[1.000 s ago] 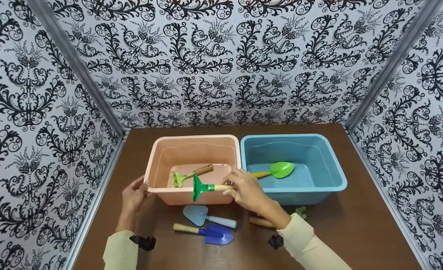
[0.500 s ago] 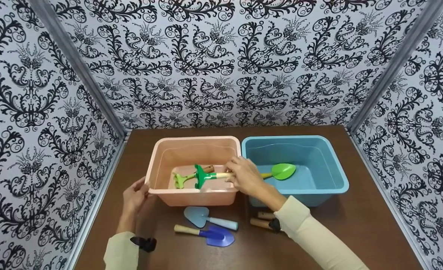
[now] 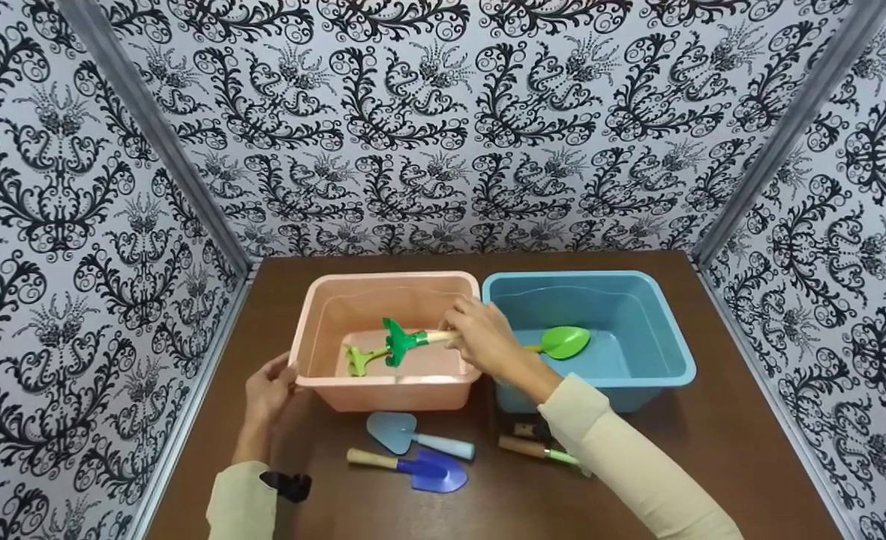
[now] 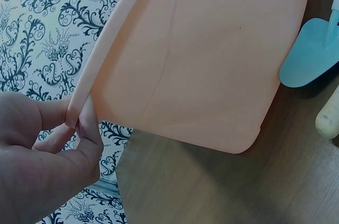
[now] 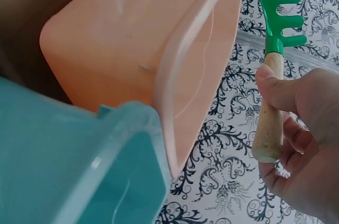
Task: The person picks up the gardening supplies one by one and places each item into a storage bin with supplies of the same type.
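R hand (image 3: 480, 334) grips green rake (image 3: 411, 341) by its wood handle, rake over peach bin (image 3: 397, 381); L hand (image 3: 268, 390) pinches that bin's rim. 2 bins, side by side on tbl (image 3: 503, 506). 1 lt-green rake (image 3: 358, 360) in peach, 1 lt-green trowel (image 3: 565, 342) in blue bin (image 3: 600, 382). Nearer: 1 pale-blue trowel (image 3: 394, 433), 1 dk-blue trowel (image 3: 436, 472), plus 2 tool handles (image 3: 519, 447), partly behind R sleeve (image 3: 623, 457).

1. And here's the right tub (image 3: 641, 396), three o'clock of the left tub (image 3: 397, 397)!
2. Low rake (image 3: 357, 361) lying in the left one, raised rake (image 3: 401, 343) above!
3. Spade (image 3: 565, 342) inside the right!
4. On the table (image 3: 488, 510), left tub's six o'clock: far trowel (image 3: 392, 431), near trowel (image 3: 435, 472).
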### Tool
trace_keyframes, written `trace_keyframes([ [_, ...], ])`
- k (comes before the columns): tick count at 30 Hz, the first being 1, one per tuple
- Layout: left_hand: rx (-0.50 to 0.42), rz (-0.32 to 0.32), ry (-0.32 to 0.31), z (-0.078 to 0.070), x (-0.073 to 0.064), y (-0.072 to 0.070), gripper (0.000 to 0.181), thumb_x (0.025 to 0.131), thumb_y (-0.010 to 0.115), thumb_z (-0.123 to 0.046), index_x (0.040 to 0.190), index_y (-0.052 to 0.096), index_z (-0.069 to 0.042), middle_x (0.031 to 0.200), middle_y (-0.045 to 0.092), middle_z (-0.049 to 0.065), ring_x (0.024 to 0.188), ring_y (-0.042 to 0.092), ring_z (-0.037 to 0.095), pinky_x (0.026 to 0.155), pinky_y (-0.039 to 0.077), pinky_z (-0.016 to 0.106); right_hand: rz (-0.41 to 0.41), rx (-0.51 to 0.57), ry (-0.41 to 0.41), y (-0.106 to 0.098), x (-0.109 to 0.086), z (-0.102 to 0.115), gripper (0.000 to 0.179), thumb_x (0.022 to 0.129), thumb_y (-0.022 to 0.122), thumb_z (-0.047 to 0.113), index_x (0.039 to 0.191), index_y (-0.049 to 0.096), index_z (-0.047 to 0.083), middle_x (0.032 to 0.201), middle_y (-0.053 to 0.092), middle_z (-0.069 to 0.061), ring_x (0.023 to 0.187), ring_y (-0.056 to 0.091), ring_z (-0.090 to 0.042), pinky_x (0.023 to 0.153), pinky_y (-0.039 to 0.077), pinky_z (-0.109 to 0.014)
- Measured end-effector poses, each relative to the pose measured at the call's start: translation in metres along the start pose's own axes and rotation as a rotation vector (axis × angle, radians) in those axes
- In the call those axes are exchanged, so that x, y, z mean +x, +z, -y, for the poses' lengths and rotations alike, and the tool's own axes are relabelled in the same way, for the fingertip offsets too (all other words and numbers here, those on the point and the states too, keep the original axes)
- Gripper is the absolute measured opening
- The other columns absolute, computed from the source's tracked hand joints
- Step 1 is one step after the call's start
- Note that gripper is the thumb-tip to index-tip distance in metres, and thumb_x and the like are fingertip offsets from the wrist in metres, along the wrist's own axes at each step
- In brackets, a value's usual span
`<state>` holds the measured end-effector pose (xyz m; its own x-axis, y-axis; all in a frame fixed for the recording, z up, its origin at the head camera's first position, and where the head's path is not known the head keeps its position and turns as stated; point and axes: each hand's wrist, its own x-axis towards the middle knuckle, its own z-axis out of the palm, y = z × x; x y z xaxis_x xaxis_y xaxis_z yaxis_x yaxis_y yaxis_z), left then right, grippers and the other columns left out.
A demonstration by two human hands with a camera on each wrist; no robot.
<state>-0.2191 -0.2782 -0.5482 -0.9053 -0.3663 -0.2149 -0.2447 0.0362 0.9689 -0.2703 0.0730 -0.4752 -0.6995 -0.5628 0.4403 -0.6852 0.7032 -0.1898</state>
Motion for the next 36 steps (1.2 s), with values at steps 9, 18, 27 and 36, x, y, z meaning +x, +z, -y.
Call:
trace_keyframes([
  [9, 0.02, -0.008, -0.034, -0.001, 0.001, -0.002, 0.047, 0.101, 0.054, -0.004, 0.144, 0.043, 0.011, 0.132, 0.054, 0.032, 0.069, 0.061, 0.0, 0.066, 0.058, 0.018, 0.095, -0.078, -0.041, -0.004, 0.023, 0.002, 0.026, 0.074, 0.084, 0.009, 0.096, 0.07, 0.012, 0.1, 0.064, -0.007, 0.092, 0.058, -0.026, 0.075, 0.05, -0.042],
  [18, 0.01, -0.024, -0.05, 0.002, 0.002, 0.001, 0.045, 0.101, 0.054, -0.004, 0.143, 0.046, 0.011, 0.134, 0.053, 0.034, 0.072, 0.062, 0.002, 0.065, 0.057, 0.019, 0.169, -0.138, -0.053, -0.005, 0.037, 0.004, 0.023, 0.074, 0.081, 0.004, 0.093, 0.069, 0.012, 0.103, 0.065, -0.007, 0.102, 0.059, -0.03, 0.096, 0.048, -0.047],
  [27, -0.015, -0.009, -0.065, 0.003, 0.002, 0.002, 0.047, 0.101, 0.054, -0.006, 0.144, 0.043, 0.01, 0.14, 0.049, 0.037, 0.078, 0.065, 0.006, 0.064, 0.055, 0.015, 0.225, -0.185, -0.076, 0.001, 0.051, -0.001, 0.017, 0.083, 0.079, 0.016, 0.097, 0.071, 0.011, 0.108, 0.066, -0.008, 0.108, 0.06, -0.029, 0.096, 0.048, -0.046],
  [36, -0.029, 0.013, -0.064, 0.001, 0.0, -0.002, 0.05, 0.102, 0.053, -0.009, 0.147, 0.04, 0.008, 0.145, 0.045, 0.035, 0.077, 0.064, 0.003, 0.066, 0.055, 0.014, 0.231, -0.264, -0.088, 0.015, 0.059, 0.0, 0.023, 0.088, 0.076, 0.03, 0.1, 0.071, 0.011, 0.104, 0.066, -0.009, 0.099, 0.061, -0.029, 0.084, 0.051, -0.044],
])
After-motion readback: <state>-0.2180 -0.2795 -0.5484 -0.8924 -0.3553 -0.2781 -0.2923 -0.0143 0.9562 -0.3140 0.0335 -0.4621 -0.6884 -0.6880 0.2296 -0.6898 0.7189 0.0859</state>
